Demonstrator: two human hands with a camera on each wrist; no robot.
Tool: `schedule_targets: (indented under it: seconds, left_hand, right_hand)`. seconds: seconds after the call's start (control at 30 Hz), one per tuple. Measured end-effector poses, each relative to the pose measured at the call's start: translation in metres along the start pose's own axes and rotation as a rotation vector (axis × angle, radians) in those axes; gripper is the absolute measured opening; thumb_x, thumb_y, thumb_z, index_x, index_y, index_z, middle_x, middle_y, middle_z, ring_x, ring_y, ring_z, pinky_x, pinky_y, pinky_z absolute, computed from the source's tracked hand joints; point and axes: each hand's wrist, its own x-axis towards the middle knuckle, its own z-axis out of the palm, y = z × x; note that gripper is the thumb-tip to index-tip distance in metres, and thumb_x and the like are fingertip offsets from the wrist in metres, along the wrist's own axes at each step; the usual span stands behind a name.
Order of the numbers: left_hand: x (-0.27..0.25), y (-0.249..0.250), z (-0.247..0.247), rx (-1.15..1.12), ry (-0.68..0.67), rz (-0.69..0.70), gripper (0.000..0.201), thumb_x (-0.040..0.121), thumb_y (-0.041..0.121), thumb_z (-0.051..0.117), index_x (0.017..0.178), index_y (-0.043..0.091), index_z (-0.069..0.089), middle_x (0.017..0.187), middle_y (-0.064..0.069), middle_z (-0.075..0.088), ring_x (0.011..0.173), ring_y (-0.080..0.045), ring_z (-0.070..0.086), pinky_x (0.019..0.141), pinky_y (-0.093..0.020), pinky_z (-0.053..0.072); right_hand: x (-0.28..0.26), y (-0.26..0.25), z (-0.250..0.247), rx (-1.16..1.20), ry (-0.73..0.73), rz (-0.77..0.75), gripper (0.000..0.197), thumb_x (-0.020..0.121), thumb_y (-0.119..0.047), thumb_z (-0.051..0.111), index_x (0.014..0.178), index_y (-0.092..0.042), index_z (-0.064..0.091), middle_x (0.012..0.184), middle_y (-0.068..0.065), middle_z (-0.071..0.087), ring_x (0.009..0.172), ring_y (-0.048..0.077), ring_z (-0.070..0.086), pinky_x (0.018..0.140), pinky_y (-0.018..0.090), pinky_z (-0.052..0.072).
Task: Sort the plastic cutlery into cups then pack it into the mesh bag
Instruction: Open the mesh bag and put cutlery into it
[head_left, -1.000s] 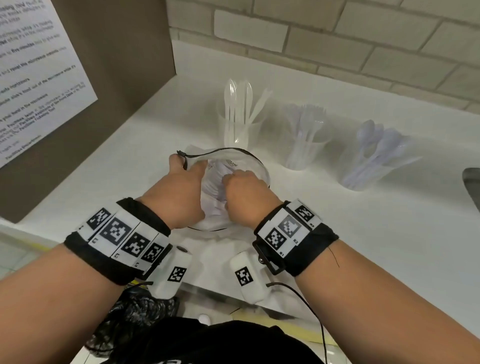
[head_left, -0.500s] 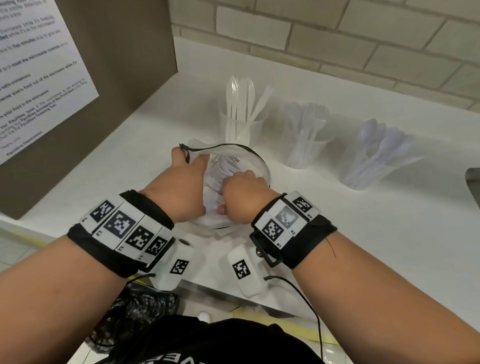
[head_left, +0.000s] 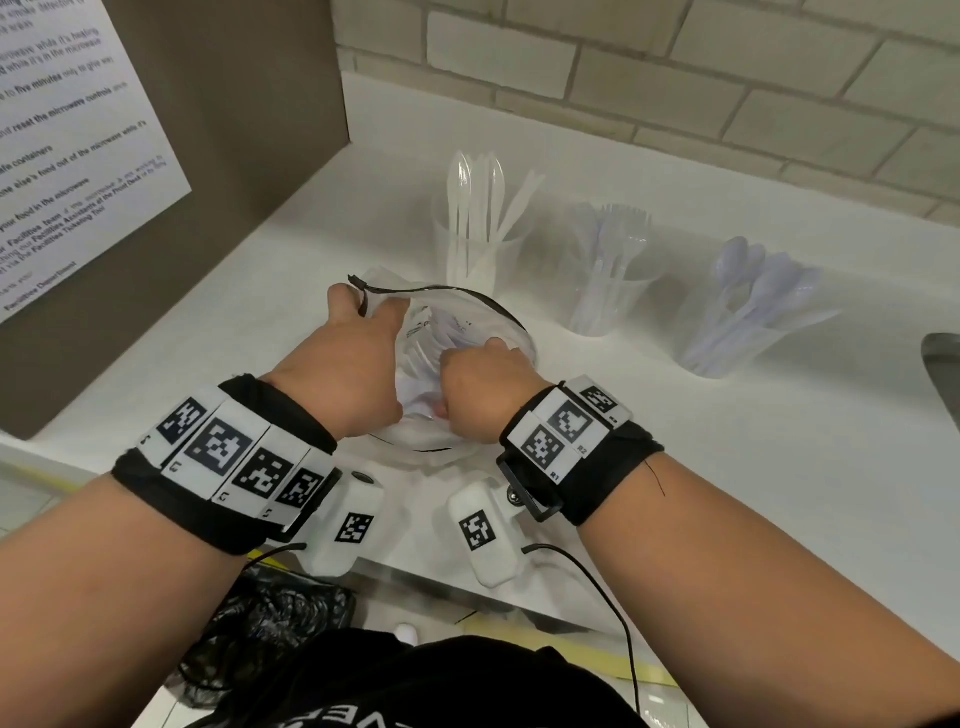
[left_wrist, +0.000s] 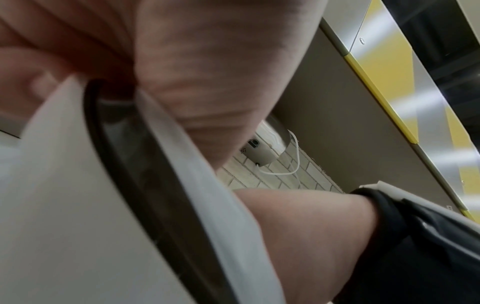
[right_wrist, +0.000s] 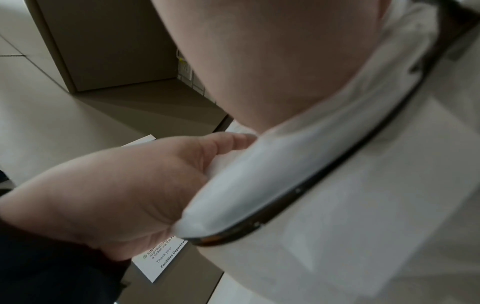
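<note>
Mesh bag (head_left: 457, 322) sits on the white counter (head_left: 779, 467) near its front edge, mouth up, white cutlery inside. Left hand (head_left: 348, 364) pinches the black-trimmed rim at 9 o'clock. Right hand (head_left: 483, 389) is curled into a fist inside the opening at 4 o'clock; cannot tell what it holds. Three cups of cutlery (head_left: 480, 244) stand from 12 to 3 o'clock of the bag.

From the head we look forward and down across the bench (head_left: 270, 312) at both hands. Each wrist camera sits very close under its own palm, looking up and across at the other hand; all three views share the bag's dark rim (head_left: 493, 306)
</note>
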Motion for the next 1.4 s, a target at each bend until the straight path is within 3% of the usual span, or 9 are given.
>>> schedule_targets:
  seconds: [0.13,0.23,0.4,0.63,0.83,0.93,1.17,1.3,1.4]
  left_hand:
    - [0.002,-0.005,0.000,0.011,-0.033,-0.007,0.089,0.073,0.030,0.073,0.145,0.028,0.022,0.139,-0.016,0.015,0.074,-0.029,0.061,0.069,-0.031,0.048]
    - [0.005,-0.009,0.002,0.004,-0.018,-0.016,0.082,0.072,0.032,0.069,0.141,0.031,0.025,0.135,-0.013,0.020,0.094,-0.034,0.062,0.072,-0.033,0.051]
    - [0.004,-0.006,-0.002,-0.053,0.038,-0.030,0.090,0.071,0.021,0.074,0.146,0.032,0.024,0.142,-0.011,0.015,0.058,-0.019,0.051,0.067,-0.027,0.040]
    - [0.002,-0.003,-0.004,-0.041,0.014,-0.038,0.091,0.072,0.015,0.071,0.146,0.033,0.021,0.143,-0.012,0.015,0.068,-0.028,0.057,0.064,-0.028,0.041]
    - [0.005,-0.007,-0.009,-0.043,0.025,-0.075,0.088,0.072,0.010,0.067,0.145,0.036,0.024,0.139,-0.012,0.018,0.070,-0.028,0.060,0.065,-0.029,0.044]
    - [0.005,-0.002,-0.006,-0.056,0.042,-0.049,0.089,0.074,0.010,0.068,0.145,0.035,0.021,0.140,-0.012,0.021,0.068,-0.027,0.055,0.065,-0.028,0.041]
    - [0.011,-0.009,-0.009,-0.026,0.026,-0.076,0.082,0.073,0.012,0.061,0.143,0.039,0.028,0.127,-0.013,0.029,0.079,-0.029,0.061,0.064,-0.030,0.049]
    - [0.013,-0.009,-0.013,-0.032,0.070,-0.121,0.074,0.081,0.004,0.050,0.146,0.033,0.029,0.139,-0.012,0.023,0.079,-0.027,0.059,0.069,-0.030,0.047]
    - [0.018,-0.008,-0.015,-0.039,0.070,-0.137,0.070,0.084,0.001,0.046,0.146,0.030,0.033,0.144,-0.010,0.022,0.087,-0.026,0.056,0.074,-0.030,0.046]
  right_hand:
    - [0.002,0.002,0.002,0.039,0.011,0.005,0.033,0.095,-0.033,0.047,0.117,-0.008,0.051,0.115,0.009,0.059,0.116,0.032,0.049,0.091,0.039,0.040]
    - [0.004,0.002,0.001,0.069,0.070,0.006,0.034,0.093,-0.035,0.051,0.112,-0.006,0.055,0.103,0.007,0.062,0.100,0.028,0.061,0.077,0.032,0.044]
    - [0.008,0.006,0.000,0.136,0.112,0.026,0.049,0.091,-0.045,0.052,0.122,-0.006,0.053,0.118,0.009,0.061,0.108,0.027,0.059,0.085,0.033,0.045]
    - [0.009,0.001,0.006,0.159,0.112,0.104,0.052,0.088,-0.051,0.051,0.122,-0.013,0.051,0.113,0.006,0.064,0.109,0.030,0.058,0.099,0.046,0.037]
    - [0.009,0.008,0.000,0.315,0.092,0.048,0.050,0.088,-0.045,0.053,0.121,-0.007,0.053,0.112,0.008,0.061,0.102,0.028,0.059,0.089,0.039,0.050]
    - [0.009,0.011,-0.001,0.359,0.075,0.031,0.045,0.084,-0.045,0.059,0.111,-0.008,0.054,0.097,0.005,0.058,0.096,0.028,0.060,0.084,0.037,0.051]
    - [0.004,0.011,-0.005,0.277,0.121,0.011,0.048,0.089,-0.046,0.054,0.113,-0.004,0.053,0.106,0.009,0.060,0.098,0.027,0.059,0.081,0.031,0.047]
    - [0.002,0.013,-0.008,0.281,0.185,0.032,0.032,0.088,-0.041,0.059,0.091,-0.010,0.049,0.087,0.003,0.051,0.090,0.024,0.060,0.069,0.028,0.040]
    - [-0.001,0.019,-0.013,0.310,0.144,0.021,0.035,0.089,-0.041,0.058,0.094,-0.008,0.051,0.087,0.002,0.048,0.082,0.020,0.050,0.068,0.026,0.036]
